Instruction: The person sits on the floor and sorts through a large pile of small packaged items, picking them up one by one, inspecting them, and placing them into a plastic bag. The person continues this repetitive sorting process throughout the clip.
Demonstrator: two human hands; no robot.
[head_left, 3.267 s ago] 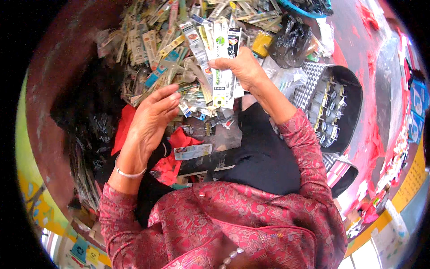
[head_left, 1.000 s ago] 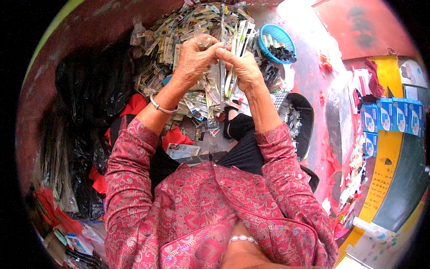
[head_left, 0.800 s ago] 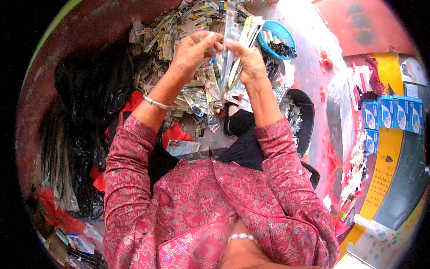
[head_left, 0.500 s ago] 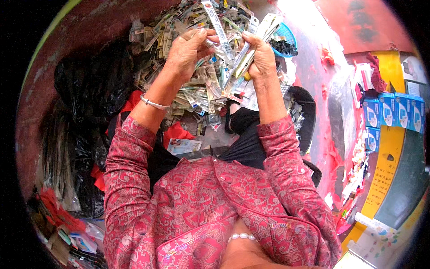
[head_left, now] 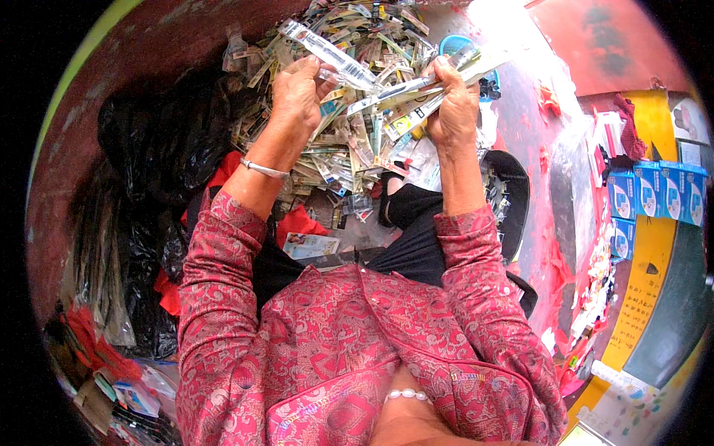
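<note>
Slanting past L hand, slim pkt, pkts in R hand

Reddish floor, broad heap of slim packets, black plastic, blue basket, red scraps

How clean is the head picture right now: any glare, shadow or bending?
Head view: white glare washes out the area beside the blue basket; the black plastic bag at left is dim, its folds hard to read; the dark green board bows near the fisheye rim; the left hand and right hand look fairly sharp.
</note>
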